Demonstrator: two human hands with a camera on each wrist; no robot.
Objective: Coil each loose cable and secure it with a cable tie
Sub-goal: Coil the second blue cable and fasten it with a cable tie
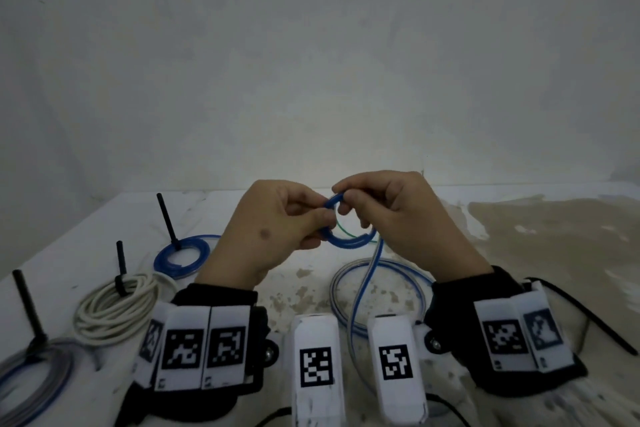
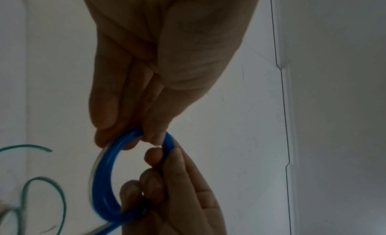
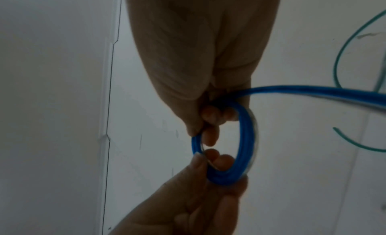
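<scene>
Both hands pinched the blue cable coil above the table: left hand on its near-left arc, right hand on its top. Looked light, springy, slick; best gripped across all turns. Loose tail hung below the coil.

Blue cable — small upright coil — loose tail trailing onto table.

Left hand and right hand raised together, fingers curled, pinching blue coil
</scene>
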